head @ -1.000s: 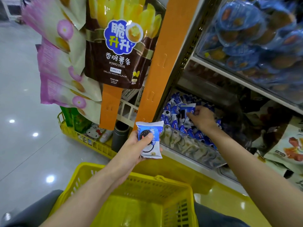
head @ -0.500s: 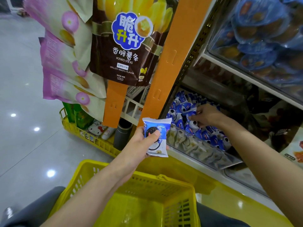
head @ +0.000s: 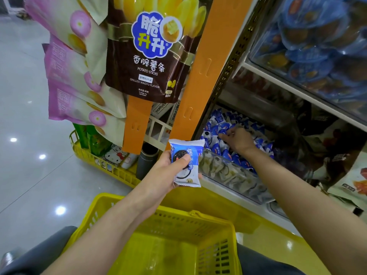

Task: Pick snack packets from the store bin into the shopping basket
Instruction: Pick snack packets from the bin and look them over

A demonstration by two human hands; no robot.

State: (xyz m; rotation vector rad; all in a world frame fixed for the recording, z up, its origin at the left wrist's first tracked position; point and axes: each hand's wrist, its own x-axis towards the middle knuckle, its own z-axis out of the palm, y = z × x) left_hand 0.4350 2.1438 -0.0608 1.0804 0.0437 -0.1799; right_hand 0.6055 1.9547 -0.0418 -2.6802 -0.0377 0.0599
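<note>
My left hand (head: 164, 175) grips a blue-and-white cookie snack packet (head: 186, 163), held upright above the far rim of the yellow shopping basket (head: 151, 221). My right hand (head: 236, 140) reaches into the clear-fronted store bin (head: 234, 175), fingers curled down among the pile of blue snack packets (head: 220, 124). Whether those fingers hold a packet is hidden. The basket sits low in front of me, and I see nothing in it.
A brown potato-sticks bag (head: 147, 50) and pink bags (head: 73, 82) hang on orange strips (head: 200, 76) at head height. A low yellow rack (head: 99, 161) of goods stands left of the bin. Shelves with blue tubs (head: 317, 46) are at upper right; tiled floor lies left.
My right hand has dug lower and further left into the bin's packets. My left hand keeps the packet in nearly the same spot. The view has shifted slightly.
</note>
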